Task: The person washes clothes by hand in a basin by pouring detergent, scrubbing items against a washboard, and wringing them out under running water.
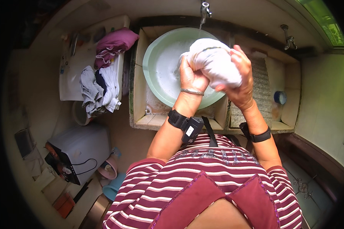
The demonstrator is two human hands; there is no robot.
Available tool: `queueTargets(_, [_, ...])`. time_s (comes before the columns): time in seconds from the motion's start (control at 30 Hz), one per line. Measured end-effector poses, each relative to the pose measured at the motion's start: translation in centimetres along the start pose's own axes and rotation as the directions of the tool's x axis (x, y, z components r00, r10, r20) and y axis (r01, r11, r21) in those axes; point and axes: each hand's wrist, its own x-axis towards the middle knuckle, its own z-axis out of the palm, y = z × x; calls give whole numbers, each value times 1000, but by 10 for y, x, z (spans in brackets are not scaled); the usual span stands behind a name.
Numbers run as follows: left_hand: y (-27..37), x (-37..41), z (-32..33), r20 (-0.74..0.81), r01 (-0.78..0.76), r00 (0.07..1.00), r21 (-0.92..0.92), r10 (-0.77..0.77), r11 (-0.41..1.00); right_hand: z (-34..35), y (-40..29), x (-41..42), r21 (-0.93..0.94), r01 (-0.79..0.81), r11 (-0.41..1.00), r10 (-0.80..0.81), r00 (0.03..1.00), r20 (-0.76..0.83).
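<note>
A bunched white cloth (218, 64) is held up between both hands, over the right side of a pale green plastic basin (150, 61). My left hand (192, 75) grips its left end, thumb on top. Around its right end curl the fingers of my right hand (242, 77), slightly blurred. Foamy water (167, 64) fills the basin, which sits in the left bay of a tiled sink (150, 121). Behind the cloth, a thin stream runs from the metal tap (205, 11). The cloth hides part of the basin's far right rim.
Right of the basin, a ridged washboard slab (258, 86) leans in the second bay beside a blue round container (280, 97). Another tap (288, 38) is above. At left, a white counter (77, 63) bears purple cloth (117, 43) and grey-white garments (100, 88). Buckets (109, 169) stand lower left.
</note>
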Motion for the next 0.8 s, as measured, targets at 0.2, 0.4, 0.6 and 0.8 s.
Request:
queueTargets(0.2, [-11,-8,0,-25,-108,994,91,110,990,22,48,19,699,-486,524,793,578,-192])
queueTargets(0.4, [-3,-12,-2,127,-246,969,430,211,869,60,87,-29,836,-483,-263,937,80,341])
queueTargets(0.6, [22,-14,-4,257,-263,960,689,111,675,74,68,-11,429,-623,-654,634,-142,760])
queueTargets(0.8, [45,-19,-11,181,-131,983,746,-10,653,101,76,-46,271,-579,-769,395,-96,914])
